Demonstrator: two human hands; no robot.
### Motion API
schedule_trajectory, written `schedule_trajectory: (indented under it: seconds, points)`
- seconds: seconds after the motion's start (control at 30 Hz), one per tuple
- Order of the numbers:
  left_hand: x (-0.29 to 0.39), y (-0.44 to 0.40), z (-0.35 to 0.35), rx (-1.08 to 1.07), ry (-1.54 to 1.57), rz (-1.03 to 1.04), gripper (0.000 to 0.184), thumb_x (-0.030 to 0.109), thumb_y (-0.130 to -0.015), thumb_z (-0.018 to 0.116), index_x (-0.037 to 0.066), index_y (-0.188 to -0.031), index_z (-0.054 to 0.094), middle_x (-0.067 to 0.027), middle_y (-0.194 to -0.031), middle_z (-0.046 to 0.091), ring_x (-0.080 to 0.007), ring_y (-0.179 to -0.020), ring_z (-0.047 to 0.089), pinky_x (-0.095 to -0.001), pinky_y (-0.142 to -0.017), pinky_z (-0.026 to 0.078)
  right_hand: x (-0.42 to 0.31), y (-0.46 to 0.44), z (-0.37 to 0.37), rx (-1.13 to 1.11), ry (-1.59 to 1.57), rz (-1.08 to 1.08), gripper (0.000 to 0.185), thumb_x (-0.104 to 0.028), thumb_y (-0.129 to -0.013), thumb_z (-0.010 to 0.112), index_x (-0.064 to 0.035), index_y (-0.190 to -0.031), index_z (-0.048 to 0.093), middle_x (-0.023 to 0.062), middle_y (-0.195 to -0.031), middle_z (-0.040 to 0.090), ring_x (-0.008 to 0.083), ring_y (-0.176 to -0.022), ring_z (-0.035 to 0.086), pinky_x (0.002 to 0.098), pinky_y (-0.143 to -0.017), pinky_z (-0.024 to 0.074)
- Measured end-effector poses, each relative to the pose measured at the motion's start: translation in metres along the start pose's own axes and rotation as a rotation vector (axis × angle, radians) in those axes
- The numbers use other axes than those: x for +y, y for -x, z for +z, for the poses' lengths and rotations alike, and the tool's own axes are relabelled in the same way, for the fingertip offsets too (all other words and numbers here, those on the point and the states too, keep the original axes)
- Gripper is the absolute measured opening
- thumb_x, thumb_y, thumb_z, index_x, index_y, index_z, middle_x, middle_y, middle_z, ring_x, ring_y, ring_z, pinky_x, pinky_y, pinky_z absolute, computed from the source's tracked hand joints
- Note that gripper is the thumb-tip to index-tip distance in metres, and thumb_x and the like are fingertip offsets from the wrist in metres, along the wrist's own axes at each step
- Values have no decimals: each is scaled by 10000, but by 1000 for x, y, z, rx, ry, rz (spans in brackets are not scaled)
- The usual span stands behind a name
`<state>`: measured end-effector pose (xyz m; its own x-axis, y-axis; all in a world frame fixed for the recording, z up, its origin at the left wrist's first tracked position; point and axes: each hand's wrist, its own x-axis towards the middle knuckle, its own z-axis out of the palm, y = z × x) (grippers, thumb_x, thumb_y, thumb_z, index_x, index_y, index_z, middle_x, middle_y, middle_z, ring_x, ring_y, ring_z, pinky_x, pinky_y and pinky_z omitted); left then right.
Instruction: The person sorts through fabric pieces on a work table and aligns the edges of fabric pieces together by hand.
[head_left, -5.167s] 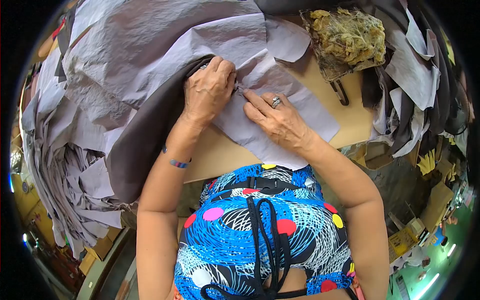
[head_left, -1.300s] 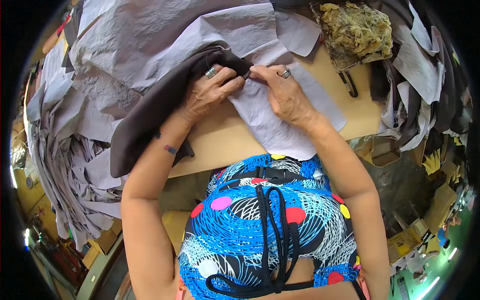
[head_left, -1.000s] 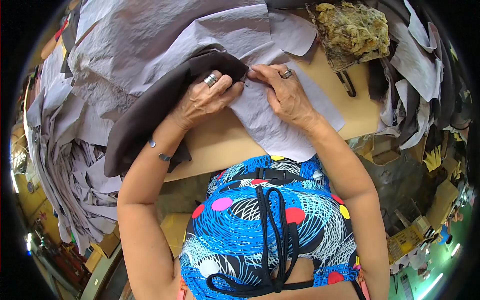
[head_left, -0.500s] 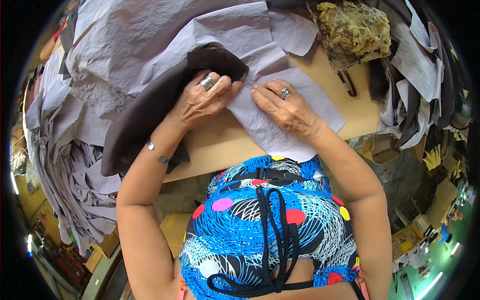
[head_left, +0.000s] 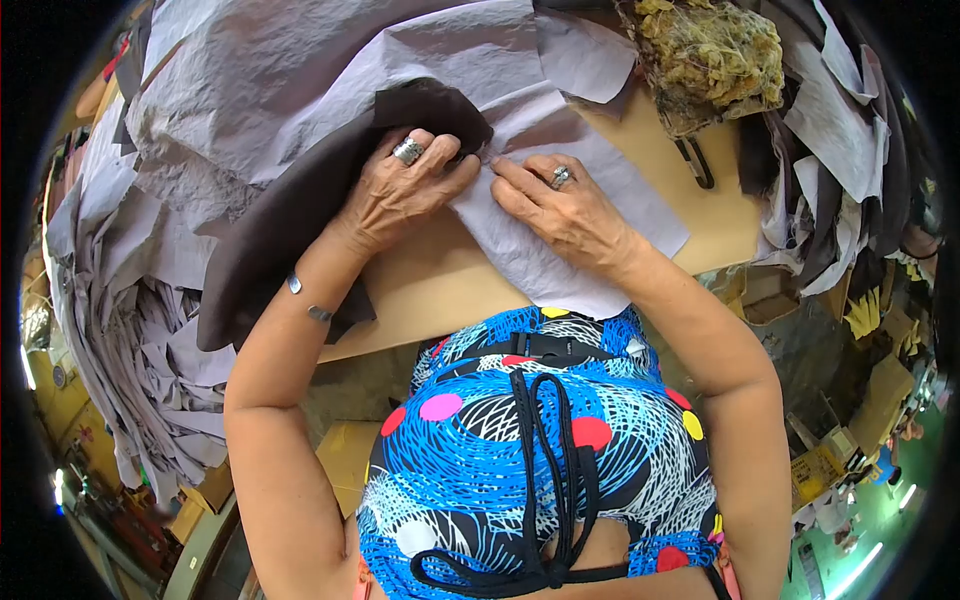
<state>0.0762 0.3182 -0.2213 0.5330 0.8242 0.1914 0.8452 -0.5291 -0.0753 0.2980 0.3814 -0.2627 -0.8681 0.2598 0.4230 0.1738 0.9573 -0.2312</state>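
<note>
My left hand, with a wide silver ring, has its fingers curled on the edge of a dark brown cloth, which drapes over and beside my left forearm. Close by on the right, my right hand has its fingertips pressed together on the pale lilac cloth, near the spot where the dark and pale cloths meet. Any small thing between the fingertips is too small to make out. The pale cloth lies partly over the tan tabletop.
A clump of yellowish fibres sits at the table's back right, with a black-handled tool beside it. Strips of grey and dark cloth hang at the right edge. A large heap of lilac cloth hangs at the left.
The dark cloth has been turned up over the pale cloth and my left hand. Over the last second my right hand has shifted slightly down and left, its fingertips leaving the dark edge.
</note>
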Motion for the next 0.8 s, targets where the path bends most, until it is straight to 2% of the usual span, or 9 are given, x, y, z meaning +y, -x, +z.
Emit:
schedule_trajectory:
  seconds: [0.2,0.4,0.6,0.8]
  points:
    - [2,9,4,-64,-9,-55,398,109,-720,565,183,-1108,614,-38,-978,485,-210,-878,517,-323,-772,475,2,1,5,36,-1,-5,268,-187,-802,479,-112,-1055,530,57,-1181,553,176,-983,527,353,-891,353]
    - [-4,1,-4,25,-40,55,421,116,-699,567,173,-1113,620,-23,-967,476,-194,-870,500,-318,-785,467,1,-3,2,-5,69,-31,273,-204,-795,490,-118,-1051,535,51,-1166,555,172,-956,538,358,-877,363]
    - [1,4,2,43,-85,14,371,110,-686,565,165,-1043,647,-16,-962,471,-186,-857,487,-313,-799,459,-2,-10,-3,-69,134,-38,270,-216,-791,500,-117,-1038,540,53,-1177,541,168,-956,546,362,-851,379]
    - [-2,4,-1,-20,28,-51,382,84,-692,556,130,-1063,633,-32,-1019,488,-217,-919,499,-348,-819,456,-8,-20,-4,-115,170,2,252,-212,-791,503,-106,-1017,538,61,-1180,536,185,-938,555,344,-827,393]
